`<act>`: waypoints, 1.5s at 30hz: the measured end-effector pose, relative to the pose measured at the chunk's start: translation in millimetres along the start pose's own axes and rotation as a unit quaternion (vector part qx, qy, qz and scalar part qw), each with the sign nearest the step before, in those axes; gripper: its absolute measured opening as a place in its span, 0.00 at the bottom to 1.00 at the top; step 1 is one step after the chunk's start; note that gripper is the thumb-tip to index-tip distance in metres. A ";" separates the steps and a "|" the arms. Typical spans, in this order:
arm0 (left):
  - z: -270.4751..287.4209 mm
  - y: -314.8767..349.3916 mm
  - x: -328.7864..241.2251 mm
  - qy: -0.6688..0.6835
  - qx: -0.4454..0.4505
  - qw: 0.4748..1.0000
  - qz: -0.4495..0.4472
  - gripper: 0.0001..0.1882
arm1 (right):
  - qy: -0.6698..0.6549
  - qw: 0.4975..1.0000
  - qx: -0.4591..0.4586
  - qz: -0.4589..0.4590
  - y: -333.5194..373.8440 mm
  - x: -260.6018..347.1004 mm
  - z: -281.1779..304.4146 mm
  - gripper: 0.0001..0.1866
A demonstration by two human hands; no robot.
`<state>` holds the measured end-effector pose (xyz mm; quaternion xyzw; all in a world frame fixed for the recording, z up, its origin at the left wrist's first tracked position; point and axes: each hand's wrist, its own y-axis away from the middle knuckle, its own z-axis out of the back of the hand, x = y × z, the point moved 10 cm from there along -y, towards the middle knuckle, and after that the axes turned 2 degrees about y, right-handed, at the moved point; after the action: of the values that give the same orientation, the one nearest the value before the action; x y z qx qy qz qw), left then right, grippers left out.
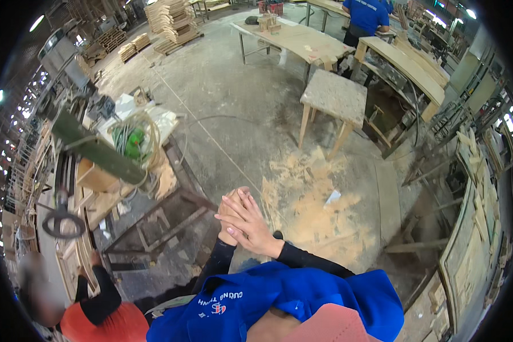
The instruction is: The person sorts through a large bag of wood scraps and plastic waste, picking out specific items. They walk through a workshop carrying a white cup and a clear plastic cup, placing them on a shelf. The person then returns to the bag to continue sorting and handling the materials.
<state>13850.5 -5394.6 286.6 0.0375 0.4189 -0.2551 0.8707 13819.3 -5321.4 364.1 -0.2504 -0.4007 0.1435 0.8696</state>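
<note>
My left hand (228, 206) and my right hand (257, 231) are pressed together in front of my body, above the concrete floor. Across the left hand lie the right hand's fingers, stretched out and slightly apart. Much of the left hand is hidden behind them; its visible fingers look extended. No object shows in either hand. Black sleeves cover both forearms, below a blue work shirt (279, 290).
Sawdust (319, 211) covers the floor ahead, with a small stool-like table (335, 94) beyond it. At left stands a cluttered metal-framed bench (154, 228) with a green machine arm (94, 145). One person (105, 319) is close at lower left; another (367, 17) works far right.
</note>
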 end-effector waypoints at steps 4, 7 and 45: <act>-33.7 -117.6 24.9 0.274 0.096 0.951 0.106 0.10 | 0.000 0.999 0.019 0.030 -95.5 -95.2 12.9 0.18; -57.6 -190.3 50.1 0.414 0.133 0.884 0.171 0.11 | -0.017 0.998 0.036 0.044 -149.6 -166.1 3.0 0.21; -52.7 -1332.6 276.6 0.318 0.124 0.929 0.146 0.15 | 0.135 0.895 0.121 -0.408 -825.0 -1281.2 -11.3 0.15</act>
<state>13322.8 -6649.5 243.3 0.2852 0.6285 -0.1501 0.7079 13051.3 -6589.4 11.2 0.0256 -0.3258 -0.2114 0.9212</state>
